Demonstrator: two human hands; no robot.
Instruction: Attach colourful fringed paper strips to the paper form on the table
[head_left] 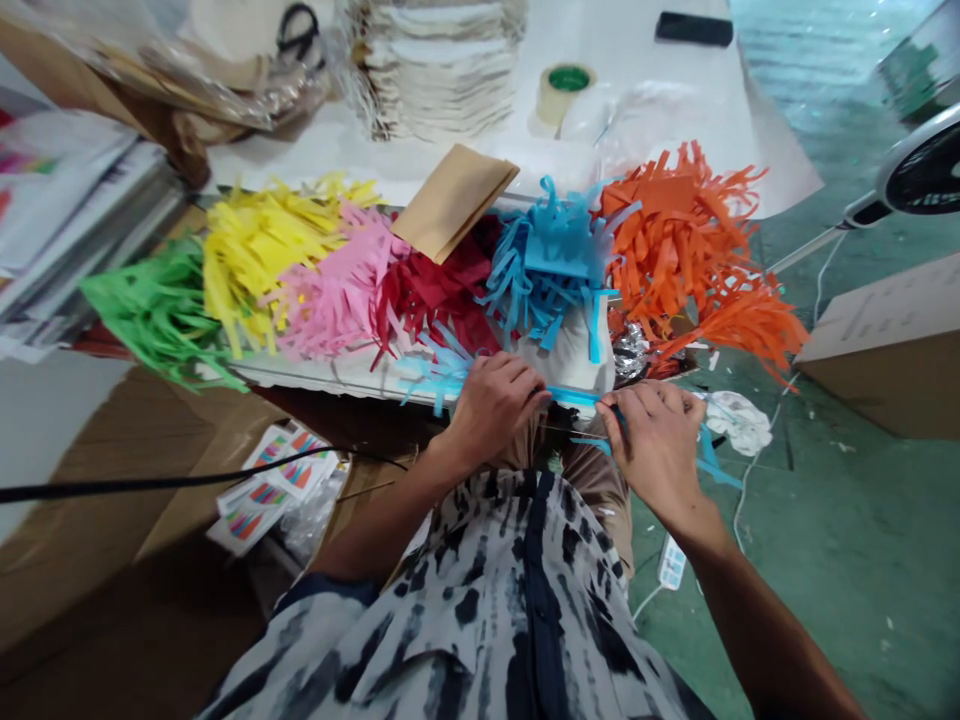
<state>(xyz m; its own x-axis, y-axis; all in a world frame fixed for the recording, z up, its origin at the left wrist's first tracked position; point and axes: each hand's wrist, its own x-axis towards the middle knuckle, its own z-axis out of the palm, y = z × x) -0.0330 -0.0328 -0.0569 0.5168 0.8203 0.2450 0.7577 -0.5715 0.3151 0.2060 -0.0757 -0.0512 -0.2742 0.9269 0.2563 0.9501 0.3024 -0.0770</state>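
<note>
Right at the table's front edge, over the lap, a blue tissue strip (574, 396) is stretched between two closed hands. The left hand (499, 400) has its fingers curled down on one part; the right hand (651, 425) pinches another between thumb and fingers. Its long axis runs crosswise, nearly level, dipping slightly to the right. A loose blue fringe (439, 372) fans out leftward past the left hand, and blue tails show below and beyond the right; the hands hide where these join.

Just ahead, a row of fringed tissue bunches crowds the near side of the white table (637, 55): blue bunch (551, 250) straight in front, dark red bunch (442, 290) beside it, then pink bunch (330, 295), yellow bunch (255, 250) and green bunch (154, 300) toward the left. To the right, an orange bunch (679, 230) spills over the corner. Folded brown paper (455, 200) lies on top, covering some of the dark red.

Farther back are a stack of whitish pieces (446, 75), a tape roll (550, 105) and a black object (694, 29). Off to the right stands a cardboard box (885, 370); at lower left, a black cable (180, 487) crosses above printed cards (262, 490).
</note>
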